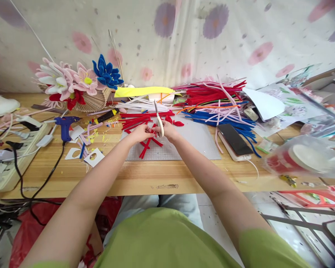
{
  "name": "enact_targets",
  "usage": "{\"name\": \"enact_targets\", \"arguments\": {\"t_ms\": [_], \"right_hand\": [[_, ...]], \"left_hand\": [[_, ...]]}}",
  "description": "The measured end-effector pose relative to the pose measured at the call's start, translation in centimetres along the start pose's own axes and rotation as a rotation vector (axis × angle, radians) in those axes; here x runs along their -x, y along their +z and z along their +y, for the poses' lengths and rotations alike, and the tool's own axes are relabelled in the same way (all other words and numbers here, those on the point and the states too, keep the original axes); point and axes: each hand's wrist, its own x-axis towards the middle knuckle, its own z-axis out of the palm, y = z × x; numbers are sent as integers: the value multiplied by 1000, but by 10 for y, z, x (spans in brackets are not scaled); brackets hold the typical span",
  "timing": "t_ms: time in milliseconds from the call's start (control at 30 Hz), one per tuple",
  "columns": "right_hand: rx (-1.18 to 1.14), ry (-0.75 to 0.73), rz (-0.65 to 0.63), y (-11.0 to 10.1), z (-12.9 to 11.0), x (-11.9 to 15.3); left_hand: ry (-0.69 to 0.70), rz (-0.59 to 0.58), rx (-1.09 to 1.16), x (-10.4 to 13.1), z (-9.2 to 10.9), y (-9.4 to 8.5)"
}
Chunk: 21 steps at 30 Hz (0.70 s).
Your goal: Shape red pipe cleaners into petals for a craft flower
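Observation:
Over the grey cutting mat point(195, 139), my right hand point(167, 130) is closed around scissors point(159, 121) with pale handles, their blades pointing away from me. Close beside it, my left hand point(142, 133) pinches what looks like a red pipe cleaner, a small bit of red showing at the fingertips. Several loose red pipe cleaners point(145, 148) lie on the mat below and behind my hands. Just past my right hand rest red petal-shaped pieces point(178, 123).
A blue glue gun point(65, 127) and a power strip point(30, 149) are at left, by fuzzy flowers point(86, 80). Coloured pipe cleaner bundles point(212, 93) lie behind. A phone point(234, 138) on a white power bank and a bagged cup point(304, 158) stand at right.

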Motion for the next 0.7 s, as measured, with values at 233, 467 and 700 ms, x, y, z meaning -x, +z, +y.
{"name": "enact_targets", "arguments": {"t_ms": [233,467,700], "right_hand": [[46,-15,-64,-6,-5,-5],[31,-34,-77,-7,-3,-6],[-68,-67,-158,-14,1,-8]], "left_hand": [[-110,-158,307,6,-1,-14],[-211,-125,523,9,7,-8],[-361,-274,647,16,19,-12]]}}
